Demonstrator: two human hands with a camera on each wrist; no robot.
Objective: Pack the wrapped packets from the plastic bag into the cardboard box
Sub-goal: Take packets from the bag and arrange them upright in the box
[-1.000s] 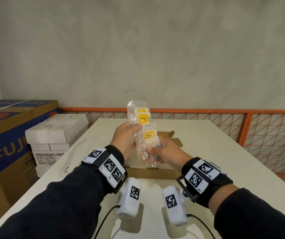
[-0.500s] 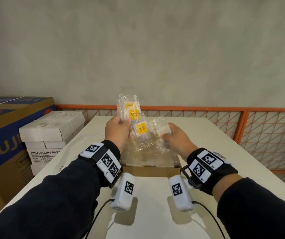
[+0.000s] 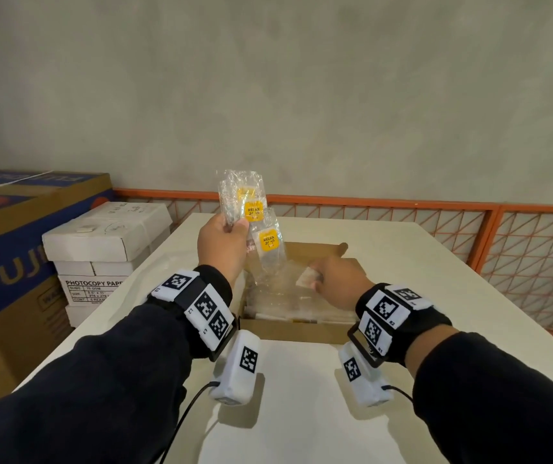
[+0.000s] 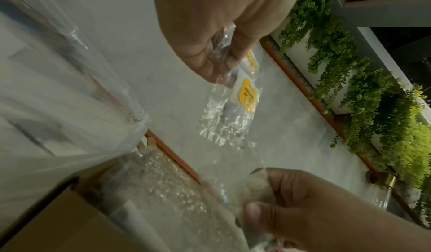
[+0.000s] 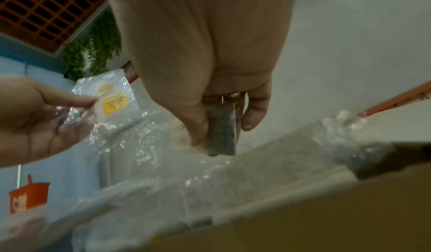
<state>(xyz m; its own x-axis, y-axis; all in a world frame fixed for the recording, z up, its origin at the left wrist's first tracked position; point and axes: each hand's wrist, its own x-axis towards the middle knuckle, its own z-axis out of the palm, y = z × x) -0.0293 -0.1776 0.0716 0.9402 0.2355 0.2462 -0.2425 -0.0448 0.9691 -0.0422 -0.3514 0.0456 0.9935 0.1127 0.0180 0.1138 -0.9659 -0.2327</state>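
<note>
**Ana:** Glare and crinkled film hide most of what lies in the cardboard box (image 3: 296, 332). Something clear fills it, but I cannot count the packets.

**Ben:** What does each hand have?

**Ana:** The left hand (image 3: 223, 244) is raised above the box's left side, thumb and fingers (image 4: 240, 47) pinching the plastic bag (image 3: 246, 209) near its top. Two yellow-labelled packets show through it, and the bag's lower end hangs down toward the box. The right hand (image 3: 342, 283) sits low over the box's right half, fingers (image 5: 254, 108) curled round a single wrapped packet (image 3: 306, 278). From the right wrist that packet looks dark and grainy, possibly a tea sachet, though the picture is too blurred to be sure.

**Ben:** Is the packet inside the box yet?

**Ana:** It is over the opening, just above the film; whether it touches I cannot tell. The hand covers most of it.

**Ben:** Edges?

**Ana:** The box's near wall faces the person, and its far flap stands open behind. The worktop (image 3: 419, 262) runs bare to the right edge, with an orange railing (image 3: 489, 229) beyond. On the left, stacked paper reams (image 3: 101, 256) and a large carton (image 3: 10, 249), cut off by the frame, stand close beside the worktop's edge.
</note>
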